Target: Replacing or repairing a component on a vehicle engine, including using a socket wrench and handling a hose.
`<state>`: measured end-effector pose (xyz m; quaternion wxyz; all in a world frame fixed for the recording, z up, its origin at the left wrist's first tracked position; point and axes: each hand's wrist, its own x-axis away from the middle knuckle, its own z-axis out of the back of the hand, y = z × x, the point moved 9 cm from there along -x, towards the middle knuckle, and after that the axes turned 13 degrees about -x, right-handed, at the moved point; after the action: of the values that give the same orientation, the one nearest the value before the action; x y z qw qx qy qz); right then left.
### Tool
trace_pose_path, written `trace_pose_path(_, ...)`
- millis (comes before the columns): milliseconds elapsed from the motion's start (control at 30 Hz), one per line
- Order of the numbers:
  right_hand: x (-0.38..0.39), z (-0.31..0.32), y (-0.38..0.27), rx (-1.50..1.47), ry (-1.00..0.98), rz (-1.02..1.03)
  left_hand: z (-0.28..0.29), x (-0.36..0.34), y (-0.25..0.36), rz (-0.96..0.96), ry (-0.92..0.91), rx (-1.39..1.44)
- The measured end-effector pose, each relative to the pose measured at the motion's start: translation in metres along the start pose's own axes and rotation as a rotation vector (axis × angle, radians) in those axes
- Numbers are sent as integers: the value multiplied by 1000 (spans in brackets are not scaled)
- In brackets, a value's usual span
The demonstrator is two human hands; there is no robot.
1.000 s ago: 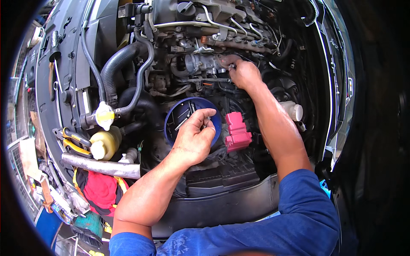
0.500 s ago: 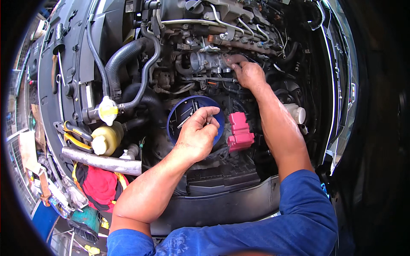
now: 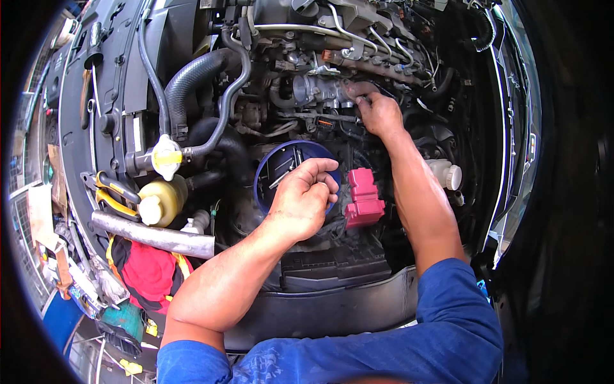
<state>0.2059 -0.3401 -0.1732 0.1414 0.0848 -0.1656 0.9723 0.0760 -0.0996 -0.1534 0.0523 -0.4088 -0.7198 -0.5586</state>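
The bowl (image 3: 312, 149) beneath the left fingers (image 3: 318, 168) is blue, the cover (image 3: 364, 198) to their right pinkish red, the pliers (image 3: 116, 205) well left of them yellow and black

And over on the left, here are the pliers (image 3: 117, 197), yellow-and-black handles pointing at the pale yellow tank (image 3: 167, 198)! Just below them runs the silver tube (image 3: 153, 234), slanting down to the right, and beneath that, a bright red cloth (image 3: 150, 274) with black and orange on it. Up above sits the yellow-and-white cap (image 3: 167, 157), a slim hose (image 3: 237, 86) curving away from its right side, a fat ribbed hose (image 3: 182, 93) bending behind. Centre-right, it's the pink cover (image 3: 364, 200), bold against the dark bay! Further right, a white reservoir (image 3: 440, 171); far left, cardboard (image 3: 39, 214) above a green bundle (image 3: 126, 323).
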Motion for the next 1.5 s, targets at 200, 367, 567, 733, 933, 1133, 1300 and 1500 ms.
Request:
trace_pose_path(200,-3,0,1,-19,4,16,1,-1,0,-8,11,24)
trace_pose_path(367,-3,-8,11,30,-2,-40,2,-3,-1,-27,16,24)
trace_pose_path(567,-4,-4,4,20,50,-39,6,-4,-2,-64,51,-16)
trace_pose_path(733,29,30,-39,-414,30,-57,16,-5,-8,-42,209,179)
trace_pose_path(933,138,17,-159,-551,-577,565,28,-4,-6,-152,349,693)
trace_pose_path(1133,149,8,-166,-712,-281,696,36,-1,-8,-151,394,733)
trace_pose_path(1300,135,12,-145,-722,-261,591,28,-3,-6,-114,344,723)
trace_pose_path(1500,47,44,-64,-398,200,304,22,-1,-6,-47,314,335)
